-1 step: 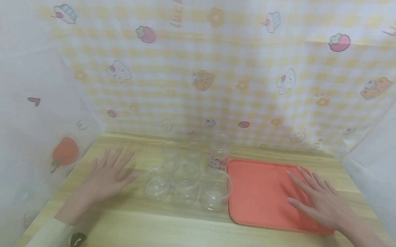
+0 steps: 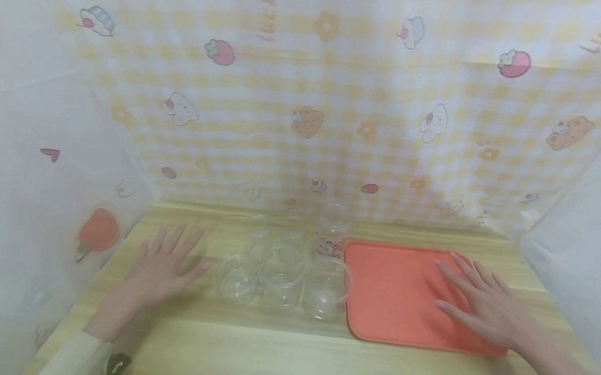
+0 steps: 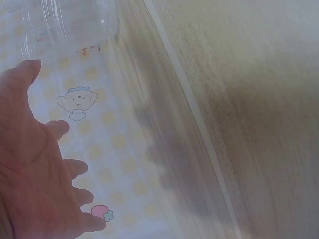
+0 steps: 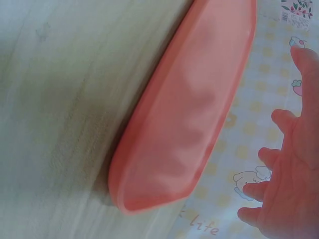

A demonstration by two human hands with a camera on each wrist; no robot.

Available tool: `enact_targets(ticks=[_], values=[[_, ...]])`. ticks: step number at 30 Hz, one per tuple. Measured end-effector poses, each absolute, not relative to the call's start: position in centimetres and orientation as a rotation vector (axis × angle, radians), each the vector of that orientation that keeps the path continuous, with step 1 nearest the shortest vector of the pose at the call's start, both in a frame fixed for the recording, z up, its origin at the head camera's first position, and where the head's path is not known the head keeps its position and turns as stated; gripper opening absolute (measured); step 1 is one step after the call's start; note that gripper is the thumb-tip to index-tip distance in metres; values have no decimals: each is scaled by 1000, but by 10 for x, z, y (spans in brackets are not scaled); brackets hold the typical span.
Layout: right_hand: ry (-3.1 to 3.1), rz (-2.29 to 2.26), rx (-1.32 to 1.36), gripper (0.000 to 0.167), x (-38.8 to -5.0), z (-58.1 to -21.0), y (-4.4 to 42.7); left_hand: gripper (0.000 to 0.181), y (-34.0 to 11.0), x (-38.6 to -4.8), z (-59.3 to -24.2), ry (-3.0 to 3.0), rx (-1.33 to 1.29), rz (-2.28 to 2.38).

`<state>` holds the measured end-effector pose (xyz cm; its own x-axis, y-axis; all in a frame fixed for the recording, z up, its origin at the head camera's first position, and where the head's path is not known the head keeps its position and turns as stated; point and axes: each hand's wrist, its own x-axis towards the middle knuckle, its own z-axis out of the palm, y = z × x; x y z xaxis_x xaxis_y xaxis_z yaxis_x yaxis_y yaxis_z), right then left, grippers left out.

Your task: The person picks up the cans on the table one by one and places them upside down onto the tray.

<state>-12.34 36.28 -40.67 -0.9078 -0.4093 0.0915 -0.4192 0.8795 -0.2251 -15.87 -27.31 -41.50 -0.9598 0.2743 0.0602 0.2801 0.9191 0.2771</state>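
Coral-red shows beneath the spread fingers (image 2: 454, 275) of the right hand (image 2: 494, 311); they are loose and grasp nothing, and we see their shadow on the round-cornered tray (image 2: 397, 296). In the right wrist view, we find those fingertips apart from the tray's surface. The left hand (image 2: 161, 271) is likewise released, its 5 fingers splayed above the wood-grain table (image 2: 238, 356), where its shadow falls.

Between the 2 hands we count 6 clear vessels. In the front row stand 3 wide-rimmed cups: a left cup (image 2: 239, 284), just beside the left thumb, a middle cup (image 2: 282, 278) and a right cup (image 2: 327, 292), whose rim overlaps the tray's left edge in our head view. Behind them we see 2 smaller cups (image 2: 258, 227), side by side, and to their right a taller cup (image 2: 333, 232) with print low on its side. The tray lies flat just right of this group.

Farther out, we see pale sleeves (image 2: 75, 357) at the wrists, a yellow-and-white checked cloth (image 2: 262, 133) with cartoon prints behind the table, and a white side panel (image 2: 16, 193) bearing strawberries on the left.
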Motion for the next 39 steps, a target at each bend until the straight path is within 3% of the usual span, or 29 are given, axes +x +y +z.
enact_targets(ticks=[28, 39], values=[[-2757, 557, 676, 74, -138, -407, 355, 77, -266, -160, -408, -2982, -480, -545], [-2667, 774, 635, 76, -146, -396, 356, 69, -255, -163, -412, -2887, -498, -931]])
